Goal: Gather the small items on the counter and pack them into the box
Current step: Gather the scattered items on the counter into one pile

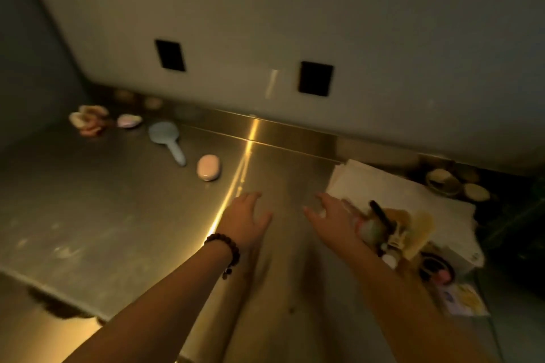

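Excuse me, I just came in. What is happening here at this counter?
A person is packing small items into a white box at the right of a steel counter. The box already holds several things. Both hands, the left hand and the right hand, are over the counter, open and empty. A pink oval case, a blue hand mirror and more items remain at the far left.

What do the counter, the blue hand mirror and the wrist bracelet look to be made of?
Counter: brushed stainless steel, with streaky reflections and a bright glare line.
Blue hand mirror: likely moulded plastic, matte pale blue, one piece with its handle.
Bracelet: dark round beads, possibly wood; too blurred to confirm.
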